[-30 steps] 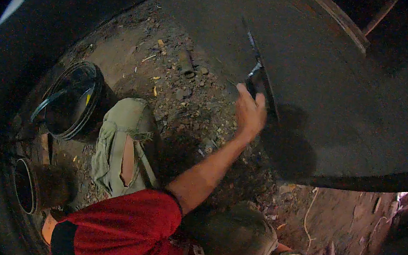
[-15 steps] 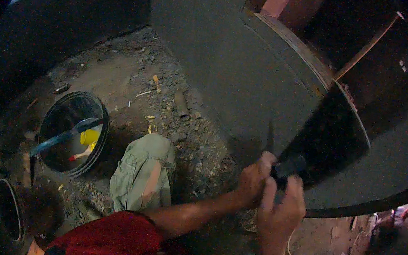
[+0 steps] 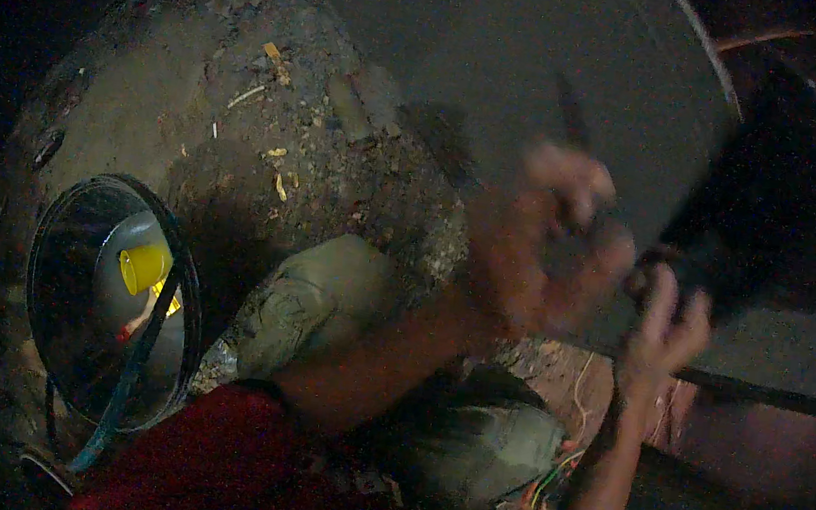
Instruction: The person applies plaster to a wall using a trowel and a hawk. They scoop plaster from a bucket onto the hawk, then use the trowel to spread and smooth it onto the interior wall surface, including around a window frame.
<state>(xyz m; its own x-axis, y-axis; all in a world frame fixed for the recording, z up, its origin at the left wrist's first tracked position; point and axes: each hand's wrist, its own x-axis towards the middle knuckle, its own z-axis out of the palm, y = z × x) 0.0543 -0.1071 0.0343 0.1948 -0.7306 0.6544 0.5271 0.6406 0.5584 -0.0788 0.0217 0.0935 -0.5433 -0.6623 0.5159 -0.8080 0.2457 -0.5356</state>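
I see grey wall (image 3: 511,55) far, raised for plastering. Bucket (image 3: 106,301) near left, within reach. Left hand (image 3: 550,241) blurred; finger state: cannot tell. Right hand (image 3: 661,329) fingers curled on dark board (image 3: 744,223), right, tilted.

Dim warm light, hands perhaps motion-blurred, dark fisheye rim

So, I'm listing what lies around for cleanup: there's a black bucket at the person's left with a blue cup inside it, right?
Not quite. The black bucket is at the person's left, but the cup inside it is yellow, not blue. The head view shows this; the blue thing there is a long handle leaning across the rim.
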